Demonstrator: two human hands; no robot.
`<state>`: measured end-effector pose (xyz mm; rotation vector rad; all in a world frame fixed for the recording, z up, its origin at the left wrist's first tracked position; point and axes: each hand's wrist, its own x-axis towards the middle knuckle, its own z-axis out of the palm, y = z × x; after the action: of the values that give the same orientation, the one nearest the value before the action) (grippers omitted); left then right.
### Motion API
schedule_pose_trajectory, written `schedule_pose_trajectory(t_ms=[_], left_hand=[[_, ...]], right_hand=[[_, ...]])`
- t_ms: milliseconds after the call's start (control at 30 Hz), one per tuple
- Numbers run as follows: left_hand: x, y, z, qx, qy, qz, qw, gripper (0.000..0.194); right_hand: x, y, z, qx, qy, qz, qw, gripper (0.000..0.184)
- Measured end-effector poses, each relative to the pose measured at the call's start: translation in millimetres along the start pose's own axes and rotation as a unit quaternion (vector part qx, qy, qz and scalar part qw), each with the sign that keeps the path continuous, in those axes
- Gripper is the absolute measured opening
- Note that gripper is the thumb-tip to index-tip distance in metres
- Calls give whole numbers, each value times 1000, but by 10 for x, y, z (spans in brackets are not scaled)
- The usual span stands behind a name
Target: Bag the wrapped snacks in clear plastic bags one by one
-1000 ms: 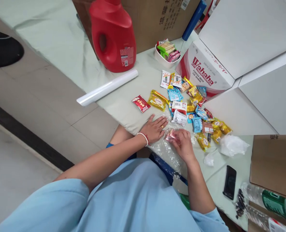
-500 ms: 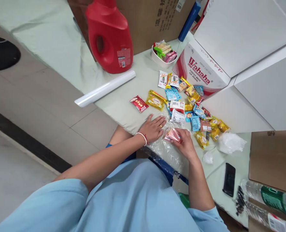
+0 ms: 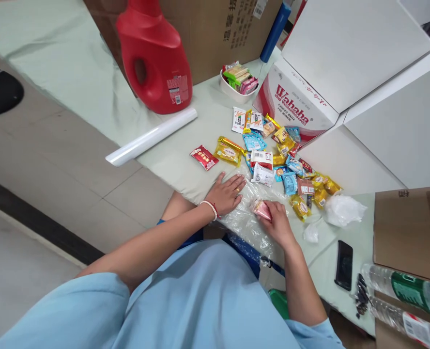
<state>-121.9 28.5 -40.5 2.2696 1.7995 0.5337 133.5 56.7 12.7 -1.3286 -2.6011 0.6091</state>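
Note:
My left hand (image 3: 226, 195) lies flat with fingers spread on a clear plastic sheet (image 3: 242, 220) at the table's front edge. Over the same plastic, my right hand (image 3: 277, 222) grips a small pink snack packet (image 3: 262, 210) between thumb and fingers. Just beyond the hands is a spread of wrapped snacks, among them a white packet (image 3: 263, 175), a red-and-white packet (image 3: 261, 159) and a yellow packet (image 3: 228, 153). A flat red packet (image 3: 204, 157) lies by itself to the left of these.
A white roll (image 3: 153, 136) and a red detergent jug (image 3: 157, 63) stand left. Behind are a white bowl of snacks (image 3: 237, 94) and a Wahaha carton (image 3: 295, 106). To the right are crumpled white plastic (image 3: 344, 211), a phone (image 3: 344, 265) and plastic bottles (image 3: 407, 291).
My right hand has moved slightly right and down with the pink packet, away from my left hand. The left hand stays flat on the plastic. The whole view has shifted a little.

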Motion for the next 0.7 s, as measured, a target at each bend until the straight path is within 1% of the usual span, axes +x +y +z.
schedule_pose_trajectory(t_ms=[67,133,233,300,333,400,433,500,567,633,700], left_hand=[[-6,4,-9,-4,1,1,1000,55],[-3,0,-21,-9,2,0,1000,54],[24,-38,-48,-23,-6,-13,1000,54],[42,-90,-83,-43,-17,-24,999,53],[42,-119,-108,-52,-19,-27,998,53],[7,-178,-177,-57,-8,-16,998,50],[-33,-204,-219,-50,4,-1,999,49],[-159,-248,-308,-31,30,43,998,47],[-329,-292,-388,-24,28,99,994,49],[-510,-353,-438,-33,-10,159,987,49],[-666,-436,-453,-48,-68,202,976,49]], right_hand=[[-9,-40,-14,23,36,4,999,50],[27,-122,44,26,53,-10,998,51],[140,-250,214,-6,32,-20,999,51],[196,-294,296,-24,16,-21,999,53],[198,-299,307,-25,16,-26,999,55],[125,-282,257,-13,34,-44,998,63],[45,-263,206,-4,49,-54,997,66],[-192,-214,89,16,83,-74,994,65],[-499,-149,16,31,91,-109,989,61],[-815,-69,31,31,55,-154,986,64],[-1074,17,123,13,-6,-177,984,65]])
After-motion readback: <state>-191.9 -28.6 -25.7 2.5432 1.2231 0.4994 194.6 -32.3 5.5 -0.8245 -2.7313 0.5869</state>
